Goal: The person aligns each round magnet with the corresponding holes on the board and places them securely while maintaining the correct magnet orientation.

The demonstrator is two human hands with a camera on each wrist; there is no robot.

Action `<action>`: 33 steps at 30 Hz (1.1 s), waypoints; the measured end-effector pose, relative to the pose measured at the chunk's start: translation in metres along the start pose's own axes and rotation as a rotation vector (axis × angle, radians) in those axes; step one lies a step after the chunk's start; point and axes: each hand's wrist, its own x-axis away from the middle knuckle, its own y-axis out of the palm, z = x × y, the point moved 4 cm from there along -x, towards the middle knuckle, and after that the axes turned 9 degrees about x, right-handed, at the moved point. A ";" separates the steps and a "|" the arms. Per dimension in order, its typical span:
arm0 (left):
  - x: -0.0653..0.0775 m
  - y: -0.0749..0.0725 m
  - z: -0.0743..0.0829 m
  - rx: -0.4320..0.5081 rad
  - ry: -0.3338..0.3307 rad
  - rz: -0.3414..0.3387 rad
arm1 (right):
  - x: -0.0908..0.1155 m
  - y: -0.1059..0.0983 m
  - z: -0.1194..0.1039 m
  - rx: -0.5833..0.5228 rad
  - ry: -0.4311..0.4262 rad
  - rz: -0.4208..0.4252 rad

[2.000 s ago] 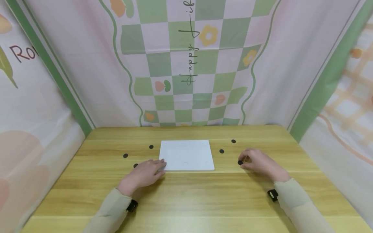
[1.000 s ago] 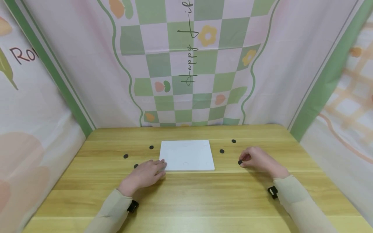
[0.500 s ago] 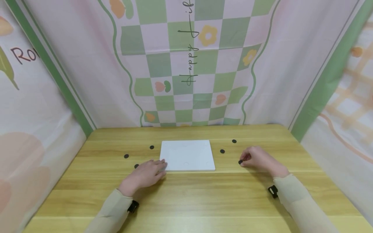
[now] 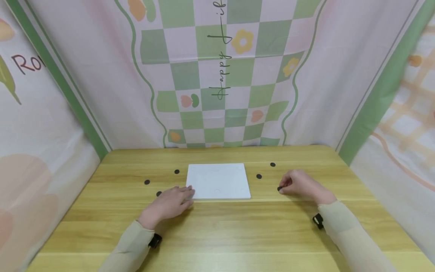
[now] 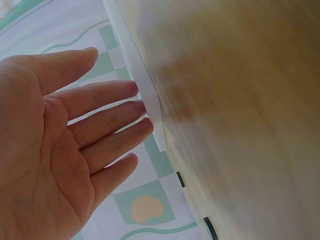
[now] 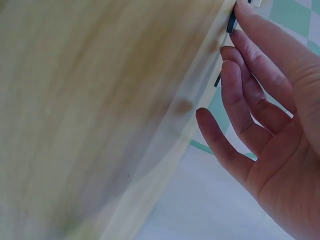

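Note:
My left hand point(image 4: 168, 206) is stretched out with straight, slightly spread fingers. Its fingertips point(image 5: 143, 120) touch the near left corner of a thin white board point(image 4: 217, 180), which lies flat on the table. Faint round outlines show on the board's top. Right of the board, my right hand point(image 4: 302, 185) pinches a small black disc point(image 4: 279, 189) between thumb and fingertips, low over the tabletop. In the right wrist view this disc point(image 6: 231, 21) stands tilted at the thumb tip, while the little finger sticks out apart from the others.
Two more black discs point(image 4: 259, 176) lie right of the board. On the left are others, one disc point(image 4: 159, 193) partly behind my left hand. The wooden table point(image 4: 217, 234) ends at patterned cloth point(image 4: 217, 75) at the back, with cloth on both sides too.
Compared with two seconds ago, my right hand has shifted slightly and its fingers are drawn in a little more at the disc. My left hand and the board have stayed in place.

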 end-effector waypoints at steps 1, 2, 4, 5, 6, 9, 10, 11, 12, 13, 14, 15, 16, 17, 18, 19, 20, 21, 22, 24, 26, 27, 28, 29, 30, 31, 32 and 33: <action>0.000 0.000 0.000 -0.001 0.000 -0.001 | 0.000 0.000 0.000 -0.001 -0.003 -0.001; 0.000 0.000 0.000 -0.001 0.000 -0.003 | 0.000 0.000 0.000 -0.003 -0.006 -0.002; -0.001 0.000 0.000 0.000 0.003 -0.003 | -0.001 0.000 0.000 -0.002 -0.011 -0.003; -0.001 0.000 0.000 -0.001 0.004 -0.003 | -0.001 0.000 0.000 0.001 -0.014 -0.002; -0.001 0.000 0.000 -0.001 0.004 -0.004 | -0.001 0.000 -0.001 0.004 -0.017 -0.002; -0.001 0.000 0.000 0.001 0.004 -0.006 | -0.001 0.000 -0.001 0.025 -0.031 -0.001; -0.001 0.001 0.000 0.003 0.003 -0.007 | -0.002 0.000 -0.002 0.032 -0.037 0.002; -0.001 0.001 0.000 0.003 0.001 -0.009 | -0.002 0.000 -0.002 0.037 -0.043 0.005; -0.001 0.001 -0.001 0.003 0.000 -0.011 | -0.002 0.001 -0.003 0.043 -0.054 0.006; -0.001 0.002 -0.001 0.003 -0.002 -0.013 | -0.002 0.001 -0.003 0.049 -0.064 0.007; 0.000 0.002 -0.001 0.003 -0.004 -0.014 | -0.002 0.001 -0.003 0.054 -0.072 0.009; 0.000 0.002 0.000 0.004 -0.005 -0.016 | -0.002 0.001 -0.004 0.058 -0.074 0.011; 0.000 0.002 0.000 0.005 -0.005 -0.014 | -0.002 0.001 -0.004 0.063 -0.077 0.012; 0.000 0.002 0.000 0.003 -0.006 -0.014 | -0.003 0.001 -0.003 0.068 -0.080 0.012; 0.000 0.002 0.000 0.004 -0.007 -0.012 | -0.003 0.001 -0.003 0.074 -0.085 0.011; 0.000 0.002 0.000 0.005 -0.007 -0.011 | -0.003 0.001 -0.003 0.079 -0.084 0.011; 0.000 0.002 0.000 0.007 -0.006 -0.009 | -0.003 0.001 -0.002 0.084 -0.080 0.012; 0.000 0.002 0.001 0.007 -0.006 -0.010 | -0.003 0.001 -0.002 0.090 -0.076 0.013; 0.000 0.002 0.001 0.007 -0.006 -0.010 | -0.003 0.000 -0.002 0.094 -0.079 0.013; 0.000 0.001 0.001 0.006 -0.008 -0.012 | -0.003 0.000 -0.002 0.101 -0.082 0.013; 0.000 0.001 0.001 0.008 -0.012 -0.012 | -0.003 0.000 -0.002 0.103 -0.076 0.016; 0.000 0.001 0.001 0.007 -0.013 -0.012 | -0.003 0.000 -0.002 0.103 -0.073 0.017; 0.000 0.000 0.002 0.009 -0.013 -0.012 | -0.003 0.000 -0.002 0.107 -0.070 0.019; 0.000 0.000 0.002 0.009 -0.014 -0.011 | -0.004 0.000 -0.002 0.111 -0.068 0.020; 0.000 0.000 0.002 0.008 -0.015 -0.011 | -0.004 0.000 -0.002 0.111 -0.072 0.022; 0.000 0.000 0.002 0.009 -0.014 -0.011 | -0.004 -0.001 -0.003 0.115 -0.071 0.024; 0.000 0.000 0.002 0.010 -0.013 -0.010 | -0.004 -0.001 -0.003 0.120 -0.073 0.025; 0.000 0.000 0.002 0.012 -0.010 -0.009 | -0.005 -0.002 -0.004 0.119 -0.078 0.026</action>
